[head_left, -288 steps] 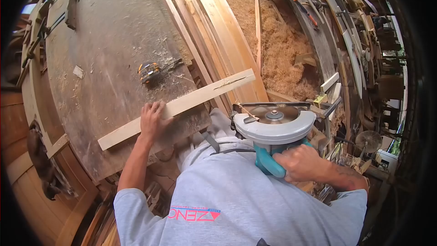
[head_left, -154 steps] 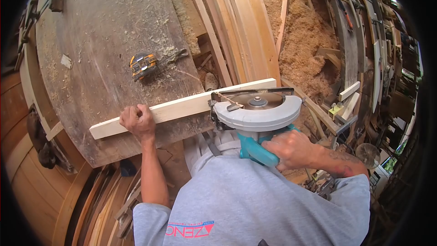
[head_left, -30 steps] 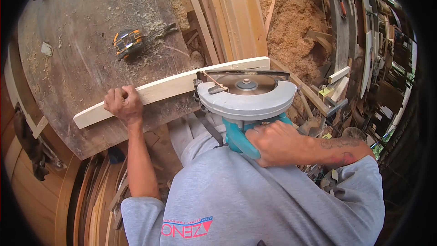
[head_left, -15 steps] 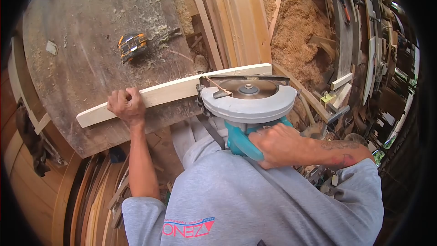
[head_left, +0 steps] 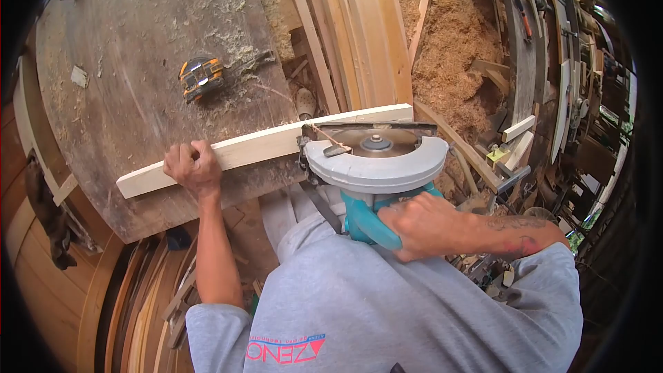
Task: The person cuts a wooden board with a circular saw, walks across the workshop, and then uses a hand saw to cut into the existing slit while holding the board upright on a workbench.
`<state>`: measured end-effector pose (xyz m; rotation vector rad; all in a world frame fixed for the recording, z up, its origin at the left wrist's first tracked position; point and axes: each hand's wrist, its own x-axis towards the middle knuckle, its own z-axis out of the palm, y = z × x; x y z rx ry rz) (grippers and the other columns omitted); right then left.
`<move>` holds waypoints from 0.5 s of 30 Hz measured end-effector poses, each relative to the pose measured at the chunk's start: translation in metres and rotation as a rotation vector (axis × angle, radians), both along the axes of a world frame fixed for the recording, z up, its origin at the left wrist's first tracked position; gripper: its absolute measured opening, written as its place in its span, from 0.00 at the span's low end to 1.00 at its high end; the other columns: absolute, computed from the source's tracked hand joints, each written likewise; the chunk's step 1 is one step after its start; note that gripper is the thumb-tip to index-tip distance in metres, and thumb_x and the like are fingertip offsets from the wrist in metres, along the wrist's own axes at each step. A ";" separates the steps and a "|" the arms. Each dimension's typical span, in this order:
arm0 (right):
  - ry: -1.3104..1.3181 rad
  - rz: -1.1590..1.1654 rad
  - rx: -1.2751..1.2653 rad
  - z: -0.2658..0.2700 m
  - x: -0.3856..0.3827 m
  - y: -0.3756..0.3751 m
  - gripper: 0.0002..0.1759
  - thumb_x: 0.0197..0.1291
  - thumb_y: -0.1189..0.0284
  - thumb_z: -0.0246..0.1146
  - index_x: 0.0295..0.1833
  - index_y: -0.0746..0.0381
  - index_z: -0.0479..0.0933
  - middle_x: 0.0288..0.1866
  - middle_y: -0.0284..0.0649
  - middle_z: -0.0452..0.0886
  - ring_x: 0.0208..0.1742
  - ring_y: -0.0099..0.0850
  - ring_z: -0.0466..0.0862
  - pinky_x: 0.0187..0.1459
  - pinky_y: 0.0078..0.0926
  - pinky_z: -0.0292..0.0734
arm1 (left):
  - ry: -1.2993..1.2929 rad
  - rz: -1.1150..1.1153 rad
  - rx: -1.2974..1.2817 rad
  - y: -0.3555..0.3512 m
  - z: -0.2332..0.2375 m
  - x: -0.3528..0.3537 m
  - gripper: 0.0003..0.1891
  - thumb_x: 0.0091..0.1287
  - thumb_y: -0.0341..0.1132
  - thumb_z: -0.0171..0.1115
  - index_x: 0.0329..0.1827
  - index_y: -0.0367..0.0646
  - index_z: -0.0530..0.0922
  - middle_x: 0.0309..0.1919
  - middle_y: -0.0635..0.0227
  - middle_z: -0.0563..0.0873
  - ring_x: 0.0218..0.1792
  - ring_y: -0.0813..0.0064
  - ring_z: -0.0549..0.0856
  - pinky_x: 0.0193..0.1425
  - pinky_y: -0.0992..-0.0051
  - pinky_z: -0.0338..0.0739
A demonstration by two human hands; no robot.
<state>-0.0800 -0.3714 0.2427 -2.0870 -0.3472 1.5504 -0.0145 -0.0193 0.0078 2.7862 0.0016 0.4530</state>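
Observation:
A long pale wooden board [head_left: 259, 149] lies across the near part of the workbench, its right end reaching past the bench edge. My left hand [head_left: 193, 169] is closed on the board near its left end. In my right hand [head_left: 418, 226], the fingers are wrapped round the teal handle of a circular saw [head_left: 376, 174]. The saw's grey guard and round blade [head_left: 376, 141] lie against the board's right portion, on the side nearer me. Whether the blade is spinning cannot be told.
On the dusty workbench [head_left: 152, 34] rests a yellow and black tape measure [head_left: 201, 78]. Long planks [head_left: 366, 27] run away beyond the board. Sawdust and shavings [head_left: 449, 48] are heaped at the right, beside more timber. Several boards [head_left: 148, 304] stand below the bench at left.
The whole view has shifted slightly, with the bench, board and saw appearing a little lower. Both hands keep their grips, and the saw stays at about the same place along the board.

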 end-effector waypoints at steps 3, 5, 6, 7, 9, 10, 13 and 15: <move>0.004 -0.006 0.007 -0.002 -0.001 -0.001 0.15 0.51 0.69 0.65 0.41 0.67 0.77 0.31 0.57 0.85 0.33 0.57 0.88 0.38 0.54 0.83 | -0.003 0.000 -0.012 0.000 -0.001 0.001 0.12 0.56 0.26 0.63 0.19 0.45 0.69 0.23 0.68 0.74 0.31 0.62 0.76 0.49 0.62 0.69; 0.003 -0.006 0.008 -0.001 -0.001 -0.002 0.15 0.51 0.69 0.65 0.41 0.67 0.77 0.31 0.57 0.85 0.33 0.57 0.88 0.38 0.54 0.83 | -0.003 -0.002 -0.021 -0.001 0.000 0.000 0.12 0.56 0.26 0.62 0.19 0.45 0.69 0.23 0.68 0.74 0.32 0.62 0.75 0.49 0.62 0.69; 0.001 -0.005 0.012 -0.001 0.000 -0.002 0.15 0.50 0.69 0.66 0.41 0.67 0.77 0.30 0.56 0.85 0.33 0.57 0.88 0.37 0.54 0.83 | 0.000 0.008 -0.018 -0.001 -0.001 0.000 0.12 0.56 0.26 0.63 0.19 0.45 0.68 0.23 0.68 0.74 0.32 0.62 0.75 0.49 0.62 0.69; 0.000 -0.004 0.016 -0.001 0.000 -0.002 0.15 0.50 0.69 0.66 0.41 0.67 0.77 0.30 0.56 0.85 0.33 0.57 0.88 0.37 0.53 0.83 | 0.003 0.018 -0.015 0.000 -0.002 0.000 0.12 0.56 0.26 0.63 0.19 0.45 0.68 0.23 0.68 0.74 0.32 0.62 0.75 0.49 0.62 0.69; -0.006 -0.002 0.018 -0.003 0.000 -0.002 0.15 0.49 0.70 0.66 0.41 0.68 0.77 0.30 0.56 0.85 0.32 0.57 0.87 0.37 0.53 0.83 | 0.009 0.013 -0.013 0.001 -0.003 0.000 0.12 0.56 0.26 0.63 0.19 0.45 0.68 0.23 0.67 0.74 0.32 0.62 0.75 0.49 0.62 0.69; -0.010 0.002 0.022 -0.003 -0.001 -0.002 0.16 0.49 0.70 0.67 0.41 0.68 0.77 0.30 0.56 0.84 0.32 0.57 0.87 0.37 0.53 0.84 | 0.015 0.010 -0.009 0.001 -0.003 0.000 0.12 0.56 0.26 0.63 0.19 0.45 0.68 0.23 0.67 0.74 0.32 0.61 0.75 0.49 0.62 0.69; 0.000 0.011 0.030 -0.004 -0.001 -0.004 0.16 0.47 0.70 0.67 0.41 0.68 0.76 0.30 0.56 0.84 0.32 0.56 0.87 0.37 0.52 0.83 | 0.004 -0.004 -0.017 0.000 -0.001 0.000 0.12 0.57 0.25 0.62 0.19 0.44 0.68 0.23 0.67 0.74 0.31 0.61 0.75 0.49 0.62 0.69; -0.002 0.011 0.035 -0.005 0.000 -0.004 0.16 0.47 0.70 0.67 0.40 0.68 0.76 0.30 0.56 0.84 0.32 0.56 0.87 0.37 0.52 0.84 | 0.011 -0.001 -0.020 0.000 -0.001 0.000 0.12 0.57 0.25 0.62 0.19 0.44 0.68 0.23 0.67 0.74 0.31 0.61 0.75 0.49 0.62 0.69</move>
